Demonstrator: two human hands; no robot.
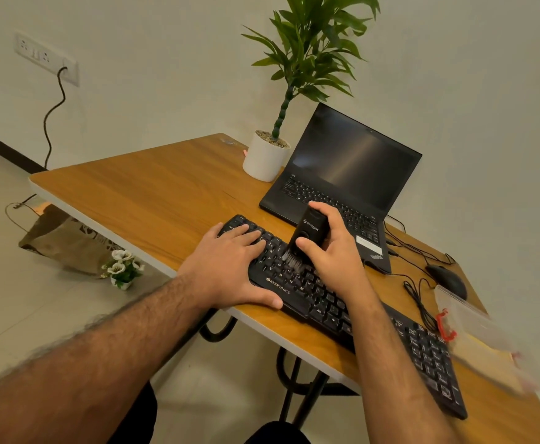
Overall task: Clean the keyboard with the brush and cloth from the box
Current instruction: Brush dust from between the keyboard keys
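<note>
On the keyboard (342, 302), right hand (332, 251) grips the brush (304, 238), brushing underway; left hand (230, 267) rests flat; cloth unseen.

Both forearms were seen bare and hairy, no sleeves reaching into view. Left hand (230, 267) and right hand (332, 251) were left ungloved; no rings or watch were seen. Dark trousers (275, 435) were worn at the knees.
</note>
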